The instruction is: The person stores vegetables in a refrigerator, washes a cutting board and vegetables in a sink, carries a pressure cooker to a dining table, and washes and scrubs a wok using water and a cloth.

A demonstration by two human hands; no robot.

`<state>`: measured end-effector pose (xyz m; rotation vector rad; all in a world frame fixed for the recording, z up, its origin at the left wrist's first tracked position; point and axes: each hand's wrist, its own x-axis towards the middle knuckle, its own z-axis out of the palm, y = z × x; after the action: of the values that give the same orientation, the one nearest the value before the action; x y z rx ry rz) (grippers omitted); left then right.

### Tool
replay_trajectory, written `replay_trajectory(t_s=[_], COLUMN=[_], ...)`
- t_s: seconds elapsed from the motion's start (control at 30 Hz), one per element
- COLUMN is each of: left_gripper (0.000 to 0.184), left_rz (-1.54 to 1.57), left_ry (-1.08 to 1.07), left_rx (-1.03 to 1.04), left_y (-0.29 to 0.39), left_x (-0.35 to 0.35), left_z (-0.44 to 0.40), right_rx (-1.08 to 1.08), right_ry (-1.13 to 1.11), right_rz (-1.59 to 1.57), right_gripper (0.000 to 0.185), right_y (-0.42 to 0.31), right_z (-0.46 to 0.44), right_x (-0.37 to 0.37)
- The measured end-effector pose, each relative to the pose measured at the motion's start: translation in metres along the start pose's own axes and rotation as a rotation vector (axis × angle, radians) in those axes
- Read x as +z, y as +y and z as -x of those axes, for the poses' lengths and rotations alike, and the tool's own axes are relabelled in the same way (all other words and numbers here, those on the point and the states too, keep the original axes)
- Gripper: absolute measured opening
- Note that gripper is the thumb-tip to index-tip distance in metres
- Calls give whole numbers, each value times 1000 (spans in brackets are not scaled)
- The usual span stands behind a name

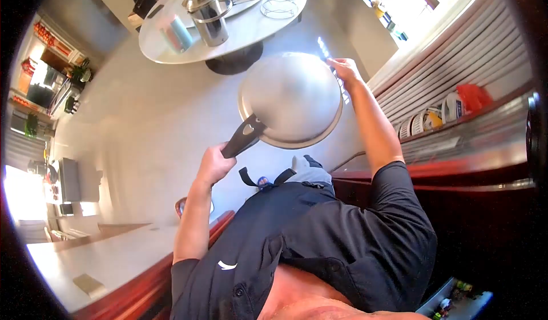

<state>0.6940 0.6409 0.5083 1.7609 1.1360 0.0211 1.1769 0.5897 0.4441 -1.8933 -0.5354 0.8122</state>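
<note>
A large round grey pan point(294, 100) is held up in front of my body, with its broad smooth face toward the camera. The fingers of my left hand point(218, 164) are wrapped round the end of its dark handle point(245, 136), at the pan's lower left. At the upper right, my right hand point(345, 70) grips the far side of the pan near its rim; part of that grip is too small to make out.
Beyond the pan stands a round white table point(251, 40) with a metal shaker-like vessel point(208, 20), a light blue container point(178, 33) and bowls. Dark red wooden edges flank me on both sides. A red bag point(474, 97) and baskets lie on the right ledge.
</note>
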Motion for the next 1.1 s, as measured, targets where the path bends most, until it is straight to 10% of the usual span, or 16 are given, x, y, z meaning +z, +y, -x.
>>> replay_trajectory(t_s=[0.33,1.1], left_gripper=[44,44], left_rz=[57,54], left_ry=[-39,31], left_rx=[59,172], left_y=[-13,-14], left_x=[-132,-188], left_z=[-133,-202], right_rx=[25,59], right_ry=[111,127], right_rz=[54,138], right_gripper=[34,35], right_y=[-137,-143], right_z=[-76,-159], right_x=[99,135])
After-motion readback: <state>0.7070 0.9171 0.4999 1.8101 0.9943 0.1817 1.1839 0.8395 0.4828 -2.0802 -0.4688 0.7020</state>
